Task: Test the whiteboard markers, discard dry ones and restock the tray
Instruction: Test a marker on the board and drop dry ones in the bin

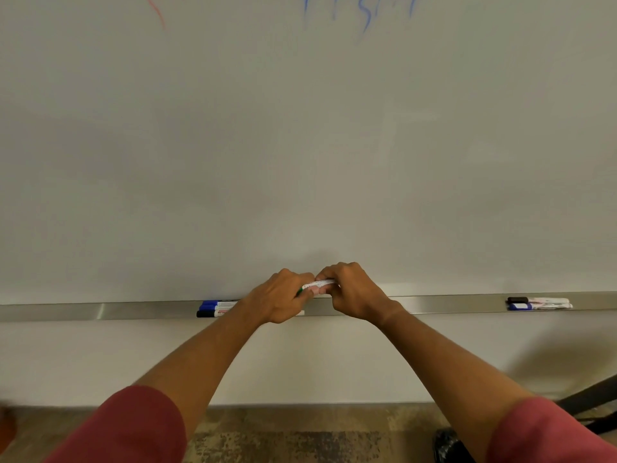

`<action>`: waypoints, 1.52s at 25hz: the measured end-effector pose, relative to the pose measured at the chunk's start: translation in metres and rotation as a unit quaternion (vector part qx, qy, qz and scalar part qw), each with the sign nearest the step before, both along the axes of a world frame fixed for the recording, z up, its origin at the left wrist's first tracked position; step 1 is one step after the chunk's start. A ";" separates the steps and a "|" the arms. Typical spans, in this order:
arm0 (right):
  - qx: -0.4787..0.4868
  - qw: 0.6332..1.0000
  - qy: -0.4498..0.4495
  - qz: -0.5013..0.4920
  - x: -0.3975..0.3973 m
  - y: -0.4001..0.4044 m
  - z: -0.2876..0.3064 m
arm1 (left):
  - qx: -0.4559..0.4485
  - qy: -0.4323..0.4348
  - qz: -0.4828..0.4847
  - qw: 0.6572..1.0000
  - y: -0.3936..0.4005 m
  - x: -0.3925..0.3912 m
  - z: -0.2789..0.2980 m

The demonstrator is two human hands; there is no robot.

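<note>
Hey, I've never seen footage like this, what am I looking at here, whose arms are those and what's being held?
There is one picture, from a camera worn on a person's head, looking forward and down, so the arms are the wearer's own. They face a whiteboard with a metal tray along its bottom edge. The left hand and right hand both hold one marker with a white barrel and a bit of green at the left grip. Other markers lie on the tray left of the hands, and two more markers lie far right.
</note>
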State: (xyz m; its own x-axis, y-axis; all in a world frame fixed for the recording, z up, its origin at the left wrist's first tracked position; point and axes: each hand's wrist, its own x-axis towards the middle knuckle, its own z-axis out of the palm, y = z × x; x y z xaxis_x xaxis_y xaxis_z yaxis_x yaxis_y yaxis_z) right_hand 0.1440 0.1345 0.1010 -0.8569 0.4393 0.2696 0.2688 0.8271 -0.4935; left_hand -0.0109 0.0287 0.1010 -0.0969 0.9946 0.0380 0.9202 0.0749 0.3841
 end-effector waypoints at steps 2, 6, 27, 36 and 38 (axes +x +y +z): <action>0.002 1.000 -0.001 -0.009 0.000 0.003 0.003 | 0.002 -0.069 0.017 0.997 0.003 -0.001 0.004; 0.013 1.000 0.013 -0.022 0.002 0.008 0.004 | 0.013 -0.124 0.050 0.991 0.004 -0.005 0.014; -0.005 0.915 0.394 -0.084 -0.052 0.025 0.130 | 0.424 -0.001 0.160 0.892 -0.020 -0.064 0.110; 0.016 0.853 0.514 -0.090 -0.106 0.001 0.189 | 0.516 0.095 0.162 0.836 -0.014 -0.137 0.184; 0.026 0.843 0.530 -0.093 -0.114 -0.007 0.201 | 0.530 0.114 0.155 0.826 -0.014 -0.153 0.197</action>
